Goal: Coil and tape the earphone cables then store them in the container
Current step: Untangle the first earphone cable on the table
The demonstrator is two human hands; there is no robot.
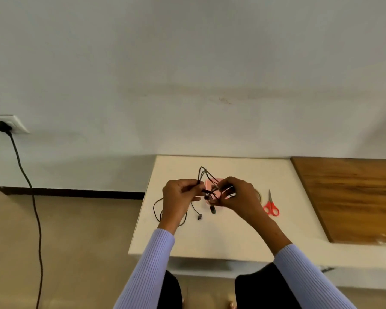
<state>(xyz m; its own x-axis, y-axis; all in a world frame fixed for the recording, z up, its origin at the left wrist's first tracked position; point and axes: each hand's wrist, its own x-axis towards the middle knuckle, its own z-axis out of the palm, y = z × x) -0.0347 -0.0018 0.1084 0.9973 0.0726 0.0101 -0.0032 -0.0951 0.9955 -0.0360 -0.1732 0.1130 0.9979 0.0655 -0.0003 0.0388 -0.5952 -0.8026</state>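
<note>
Above desk (243, 237) middle: left hand (179, 195) pinches earphone cable (204, 175); right hand (236, 194) grips coiled loops; strand runs left-right between; container (210, 182) directly beneath.

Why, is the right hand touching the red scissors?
Apart. The head view shows bare white table between the right hand and the red scissors.

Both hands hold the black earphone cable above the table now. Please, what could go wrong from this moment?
1. The left hand and right hand grip a tangled earphone cable; pulling might knot it tighter.
2. A loose loop hangs past the table edge and could snag.
</note>
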